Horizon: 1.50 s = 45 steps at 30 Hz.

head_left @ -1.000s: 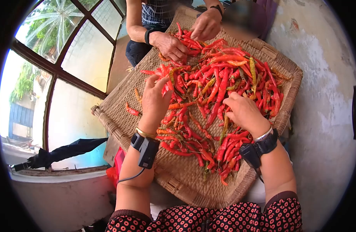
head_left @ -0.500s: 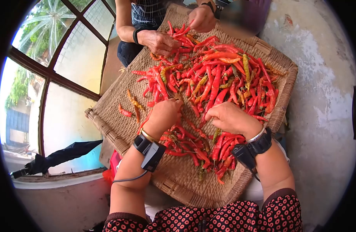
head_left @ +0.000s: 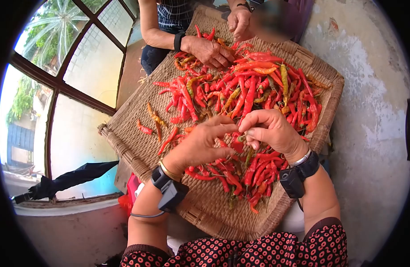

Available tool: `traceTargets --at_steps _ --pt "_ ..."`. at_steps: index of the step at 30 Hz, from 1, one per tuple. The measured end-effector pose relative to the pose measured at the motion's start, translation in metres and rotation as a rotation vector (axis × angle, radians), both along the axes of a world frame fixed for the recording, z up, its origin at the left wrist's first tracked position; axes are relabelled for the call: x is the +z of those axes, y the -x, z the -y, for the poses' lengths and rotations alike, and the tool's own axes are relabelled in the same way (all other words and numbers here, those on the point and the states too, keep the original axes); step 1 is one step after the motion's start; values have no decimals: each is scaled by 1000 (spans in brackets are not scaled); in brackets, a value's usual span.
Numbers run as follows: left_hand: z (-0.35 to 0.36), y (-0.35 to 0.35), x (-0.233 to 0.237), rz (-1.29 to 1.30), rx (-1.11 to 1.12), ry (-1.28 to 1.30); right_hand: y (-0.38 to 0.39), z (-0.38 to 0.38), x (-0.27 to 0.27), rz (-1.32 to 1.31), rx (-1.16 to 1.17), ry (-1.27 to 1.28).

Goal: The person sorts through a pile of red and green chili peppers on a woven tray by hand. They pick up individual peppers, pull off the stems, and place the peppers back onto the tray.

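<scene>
A woven tray [head_left: 125, 138] carries a big heap of red chili peppers [head_left: 249, 95] and a smaller pile of peppers [head_left: 262, 173] nearer to me. Over the gap between them is my left hand [head_left: 202, 142], its fingers apart, with nothing gripped. My right hand [head_left: 276, 133] faces it from the right, thumb and forefinger pinched on the pale green stem of a red pepper [head_left: 236, 144]. That pepper hangs between the two hands, and my left fingertips are close to it.
Across the tray, a co-worker's hand [head_left: 209, 51] rests on the heap and the other hand [head_left: 240, 22] is above the far edge. A few loose peppers [head_left: 145, 128] lie at the left. A black umbrella [head_left: 76, 180] leans by the window [head_left: 87, 104].
Both my hands have risen off the peppers and come closer together; my left fingers have spread. The co-worker's nearer hand has moved right over the heap, the other slightly right.
</scene>
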<state>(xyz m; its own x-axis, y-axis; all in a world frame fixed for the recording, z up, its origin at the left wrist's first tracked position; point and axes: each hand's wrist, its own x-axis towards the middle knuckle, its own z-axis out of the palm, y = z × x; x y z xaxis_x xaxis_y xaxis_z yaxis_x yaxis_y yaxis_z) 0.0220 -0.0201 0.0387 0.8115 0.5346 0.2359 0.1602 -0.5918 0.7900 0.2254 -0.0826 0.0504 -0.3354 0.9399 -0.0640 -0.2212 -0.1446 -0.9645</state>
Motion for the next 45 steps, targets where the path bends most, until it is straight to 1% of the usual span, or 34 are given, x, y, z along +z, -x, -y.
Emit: traceTargets --at_steps 1,3,5,6,7,8,9,10,11,13,14,15,16,17,18,19,20,22,23,24,26,27,28,29,31,33,35,37,39,40,42,43,44,45 --pt "3 -3 -2 -1 -1 0 1 0 -1 -35 -22 -2" --pt "8 -8 -6 -40 -208 169 3 0 -3 -102 -65 -7" --pt "10 -9 -9 -82 -200 258 3 0 -9 -162 -145 -42" --pt "10 -8 -7 -154 -182 354 3 0 -10 -223 -223 -78" --pt "10 -6 -5 -226 -163 450 2 -2 -10 -222 -219 -77" --pt "9 -4 -1 -225 -160 450 -1 -4 -9 -281 -297 -47" --pt "6 -2 4 -202 -87 594 -3 -7 -8 -340 -378 -18" --pt "2 1 7 -178 -14 738 -7 -8 -6 -256 -428 -16" --pt "-3 5 8 -178 -14 737 -8 -11 -8 -256 -428 -17" --pt "-16 11 11 96 270 852 -11 -15 -18 321 -411 -51" --pt "-26 16 1 326 311 939 -15 -17 -32 593 -344 -215" --pt "-36 16 -6 562 350 1018 -15 -15 -36 594 -345 -216" --pt "-42 15 -11 706 572 1101 -14 -11 -39 972 -336 -412" --pt "-43 17 -15 709 570 1099 -13 -9 -39 1348 -316 -610" --pt "-43 18 -15 617 644 1081 -11 -7 -33 1359 -227 -496" --pt "-42 18 -15 524 716 1062 -13 -7 -35 1359 -227 -498" --pt "-39 17 -15 527 716 1059 -17 -7 -40 1319 -171 -507" --pt "-28 11 -17 327 469 1009 -20 -9 -52 1277 -115 -523" --pt "-24 8 -18 226 346 980 -20 -8 -58 1331 -67 -517" --pt "-20 7 -20 228 346 980 -20 -8 -59 1386 -18 -509" --pt "-15 2 -23 6 274 657 -19 -8 -53 1387 -50 -584" --pt "-13 1 -23 8 273 655 -16 -9 -48 1384 -82 -659" --pt "-11 0 -22 -107 257 515 -13 -9 -41 1385 -84 -663" --pt "-9 0 -21 -221 241 374 -9 -9 -33 1267 -133 -660" --pt "-4 -5 -21 -238 243 391 1 -8 -21 1029 -230 -646" --pt "4 -9 -13 -43 149 275 10 -5 -15 952 -243 -639" --pt "6 -11 -11 0 107 331 15 -2 -6 657 -186 -661" --pt "3 -10 -22 39 -55 82 14 3 2 580 -160 -668" --pt "1 -11 -23 85 -90 15 12 10 9 180 -50 -207" --pt "3 -12 -20 120 -96 -10 12 11 8 180 -48 -207" --pt "6 -11 -16 155 -103 -35 11 11 7 -37 -28 -136" --pt "9 -8 -14 49 -103 258 12 11 7 -38 -29 -136" --pt "10 -5 -12 -60 -100 550 13 10 7 -119 -135 -111" --pt "8 -2 -10 -59 -101 550 13 9 8 -200 -241 -87"
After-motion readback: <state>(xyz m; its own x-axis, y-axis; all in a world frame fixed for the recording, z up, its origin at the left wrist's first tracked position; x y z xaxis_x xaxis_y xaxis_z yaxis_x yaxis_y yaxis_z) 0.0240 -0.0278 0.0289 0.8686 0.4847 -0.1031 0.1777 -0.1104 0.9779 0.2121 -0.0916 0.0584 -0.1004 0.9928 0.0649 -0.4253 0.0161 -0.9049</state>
